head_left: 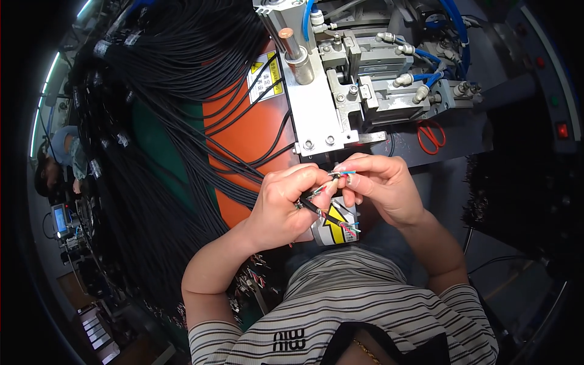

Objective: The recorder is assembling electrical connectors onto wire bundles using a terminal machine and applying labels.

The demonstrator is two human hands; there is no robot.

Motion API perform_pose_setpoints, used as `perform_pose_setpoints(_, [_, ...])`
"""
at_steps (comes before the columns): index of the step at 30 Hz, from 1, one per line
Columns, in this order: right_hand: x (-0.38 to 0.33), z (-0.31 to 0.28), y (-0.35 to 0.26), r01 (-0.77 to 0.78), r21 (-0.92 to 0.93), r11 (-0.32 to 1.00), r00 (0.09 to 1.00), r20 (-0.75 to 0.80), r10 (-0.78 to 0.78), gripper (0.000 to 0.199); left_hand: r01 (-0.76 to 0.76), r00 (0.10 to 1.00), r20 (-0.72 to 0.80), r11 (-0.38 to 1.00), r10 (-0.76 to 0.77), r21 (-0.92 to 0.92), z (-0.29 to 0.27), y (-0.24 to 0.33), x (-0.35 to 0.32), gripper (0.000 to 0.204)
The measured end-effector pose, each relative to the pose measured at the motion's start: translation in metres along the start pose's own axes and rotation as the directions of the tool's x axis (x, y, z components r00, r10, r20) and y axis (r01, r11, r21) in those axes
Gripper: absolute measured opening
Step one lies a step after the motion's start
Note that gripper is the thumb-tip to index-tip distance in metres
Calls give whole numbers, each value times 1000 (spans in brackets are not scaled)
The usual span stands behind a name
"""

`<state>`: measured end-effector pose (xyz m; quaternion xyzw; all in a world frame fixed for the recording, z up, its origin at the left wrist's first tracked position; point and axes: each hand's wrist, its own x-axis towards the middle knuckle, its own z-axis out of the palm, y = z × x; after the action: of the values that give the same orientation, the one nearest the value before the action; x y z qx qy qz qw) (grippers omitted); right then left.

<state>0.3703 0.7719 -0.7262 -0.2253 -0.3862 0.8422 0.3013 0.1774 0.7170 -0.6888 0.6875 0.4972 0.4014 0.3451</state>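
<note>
My left hand [281, 204] is closed around a few black cables [311, 205] in front of the machine. Their stripped ends stick out past the fingers, and one fans into thin coloured wires [349, 229] toward my body. The right hand [388, 190] pinches the fine wires at another cable's tip, where a blue wire [347, 173] and a bit of red show between thumb and forefinger. Both hands meet at that tip, the left thumb and forefinger gripping just behind it. How many cables lie inside the left palm is hidden.
A metal machine plate [310, 115] with pneumatic cylinders [395, 97] and blue hoses stands just beyond my hands. Red-handled scissors [431, 137] lie to its right. A large bundle of black cables [164, 67] drapes over the orange surface [237, 137]. Another person [66, 152] is at far left.
</note>
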Motion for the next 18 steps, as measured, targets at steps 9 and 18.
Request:
perform_pose_setpoints(9, [2,-3,-3,343,-610,714,927,95,-364,16,-16,997,78,989,5,146,4,-4,-5,8])
perform_pose_setpoints(18, [1,-12,-4,332,-706,625,932,141,-335,12,-28,989,149,994,11,108,0,-10,-3,12])
